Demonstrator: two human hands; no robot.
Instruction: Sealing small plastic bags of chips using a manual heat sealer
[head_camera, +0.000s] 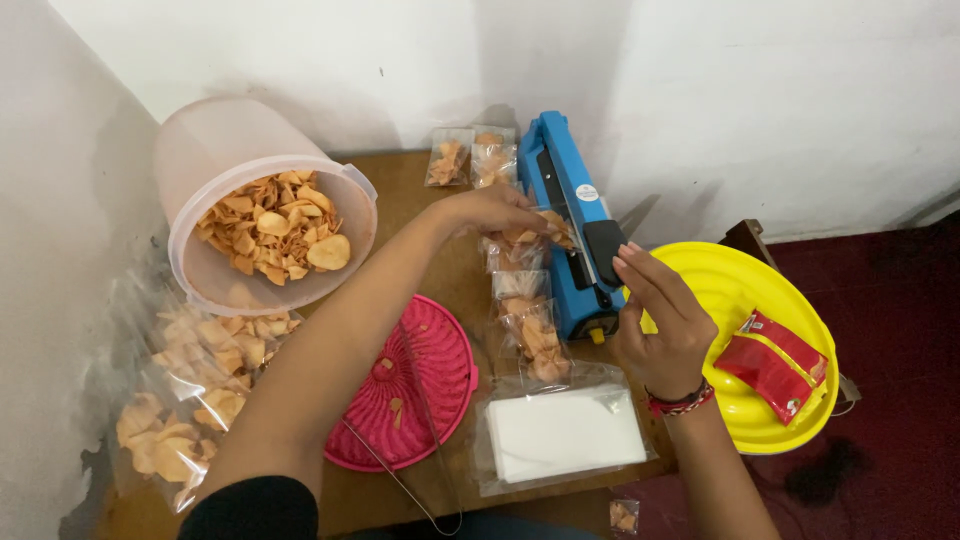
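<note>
Pinching a small chip bag (540, 228) at the blue heat sealer (572, 225) with left hand (495, 208); right hand (665, 320) half-spread, fingers on sealer handle (604, 250), above desk (400, 180).

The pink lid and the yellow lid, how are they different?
The pink lid lies on the wooden table; the yellow lid sits off the table's right edge, beside the right hand. The pink lid looks ribbed and carries crumbs and metal tongs; the yellow lid looks smooth and carries a red packet. The yellow lid looks larger. Both are round plastic.
</note>
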